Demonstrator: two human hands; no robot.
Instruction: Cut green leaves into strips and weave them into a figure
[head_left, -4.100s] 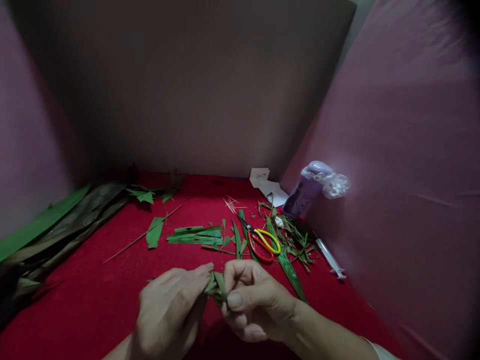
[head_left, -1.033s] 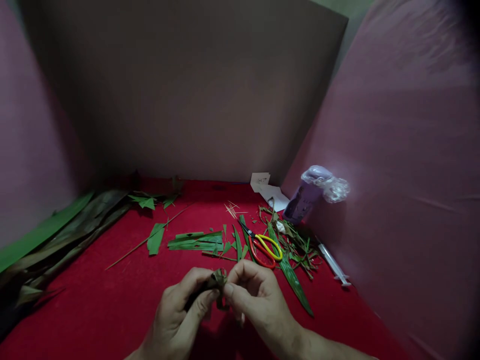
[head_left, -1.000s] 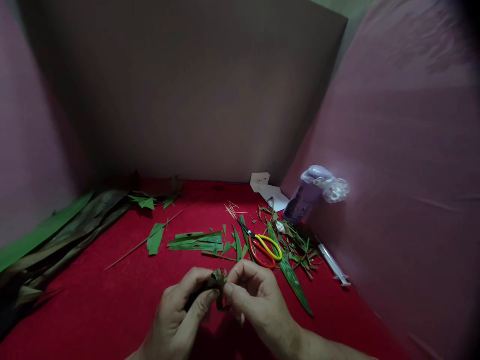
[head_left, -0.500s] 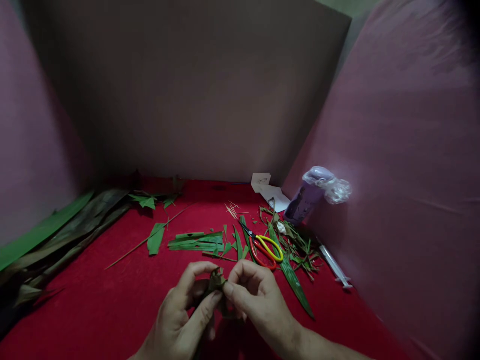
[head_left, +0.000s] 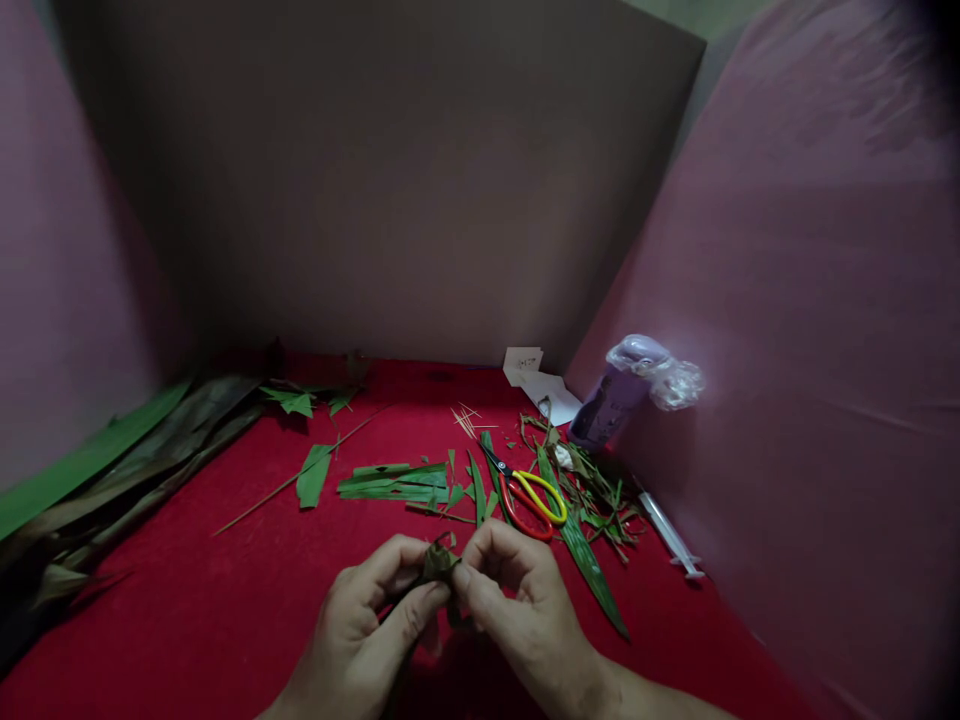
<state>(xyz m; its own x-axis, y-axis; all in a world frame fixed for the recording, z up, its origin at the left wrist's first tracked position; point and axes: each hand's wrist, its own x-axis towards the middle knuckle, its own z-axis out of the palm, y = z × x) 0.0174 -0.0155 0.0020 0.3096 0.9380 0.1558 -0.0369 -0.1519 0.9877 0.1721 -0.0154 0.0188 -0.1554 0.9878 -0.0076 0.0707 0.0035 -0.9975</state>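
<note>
Close to me, a small folded piece of dark brownish-green leaf (head_left: 439, 562) is held up between both hands. My left hand (head_left: 367, 625) pinches its left side between thumb and fingers. From the right, my right hand (head_left: 521, 600) grips its edge with thumb and forefinger. Part of the leaf hangs below, largely hidden by the fingers. Just beyond the right hand lie scissors (head_left: 529, 497) with one red and one yellow handle. Cut green leaf strips (head_left: 394, 483) rest on the red cloth (head_left: 187, 620) past the left hand.
Toothpicks (head_left: 466, 420) lie behind the scissors. At right are a heap of leaf scraps (head_left: 600, 495), a syringe (head_left: 670, 532) and a purple plastic-wrapped cup (head_left: 611, 400). White paper (head_left: 551, 393) sits at the back. Long leaves (head_left: 142, 450) and a thin stick (head_left: 289, 480) lie left.
The leaf piece has turned slightly in my fingers, and its top is more folded over. My left hand's forefinger has shifted a little. Things on the cloth stay put.
</note>
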